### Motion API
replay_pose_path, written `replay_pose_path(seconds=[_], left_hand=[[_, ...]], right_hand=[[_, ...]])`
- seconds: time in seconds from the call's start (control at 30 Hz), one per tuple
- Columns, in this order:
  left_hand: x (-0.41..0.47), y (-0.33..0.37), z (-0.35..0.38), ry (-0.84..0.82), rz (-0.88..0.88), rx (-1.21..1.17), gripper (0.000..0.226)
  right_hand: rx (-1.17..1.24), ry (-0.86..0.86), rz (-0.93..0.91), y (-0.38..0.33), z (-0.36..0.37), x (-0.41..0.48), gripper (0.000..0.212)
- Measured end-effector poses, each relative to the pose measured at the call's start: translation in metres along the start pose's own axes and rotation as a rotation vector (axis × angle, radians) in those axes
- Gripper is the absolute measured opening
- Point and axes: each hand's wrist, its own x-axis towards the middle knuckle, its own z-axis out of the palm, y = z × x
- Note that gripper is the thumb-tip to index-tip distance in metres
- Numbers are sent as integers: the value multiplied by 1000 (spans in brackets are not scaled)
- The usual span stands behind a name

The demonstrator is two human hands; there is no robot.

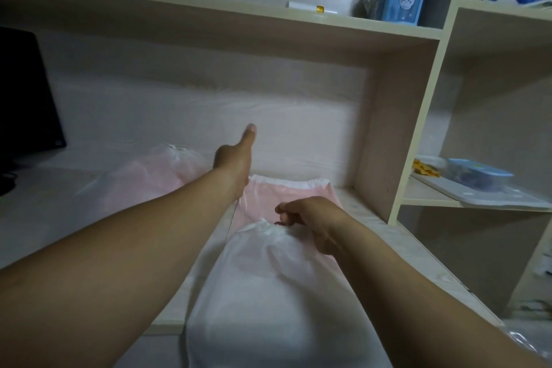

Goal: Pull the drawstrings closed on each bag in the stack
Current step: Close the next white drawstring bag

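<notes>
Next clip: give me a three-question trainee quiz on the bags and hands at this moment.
1. True or false: the white bag nearest the camera has its mouth gathered.
2. Which hand is at that gathered mouth?
3. What colour is the flat bag beyond it?

Key: 1. True. 2. The right hand; the left hand reaches forward, thumb out. 3. Pink, with a white drawstring hem.

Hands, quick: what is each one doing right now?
Left hand: extended, thumb out, grip cannot be told.
Right hand: closed at the white bag gathered neck.
</notes>
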Motion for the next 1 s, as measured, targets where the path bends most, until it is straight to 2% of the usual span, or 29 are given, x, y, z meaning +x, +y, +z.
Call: replay_pose_path(seconds=[0.03, 0.1, 0.23, 0.37, 0.53, 0.67, 0.77, 0.83, 0.9, 1.0], left_hand=[[2, 1, -3, 47, -1, -54, 73], [-3, 8, -4, 5, -11, -137, 31], [-13, 27, 6, -118, -7, -206, 24], [-12, 39, 18, -137, 33, -173, 18], [-7, 28, 31, -176, 7, -132, 17], [-14, 23, 32, -257, -6, -72, 26], [-25, 7, 21, -461, -48, 201, 68], [-34, -11, 10, -491, -82, 403, 89], [-41, -25, -2, -481, -56, 480, 86], [-46, -38, -19, -486, -27, 537, 59]], right_hand=[[-145, 60, -11, 3, -1, 1, 24], [-359, 78, -49, 5, -3, 2, 32], [-347, -138, -150, 6, -3, -2, 14], [-233, -260, -231, 11, -2, -8, 24], [-145, -349, -258, 18, 1, -12, 31], [-131, -317, -255, 23, 2, -11, 34], [-129, -219, -229, 22, 1, -7, 27], [-141, -142, -204, 19, -2, -3, 26], [-172, -95, -192, 17, -6, 0, 25], [-181, -56, -178, 17, -10, 3, 24]])
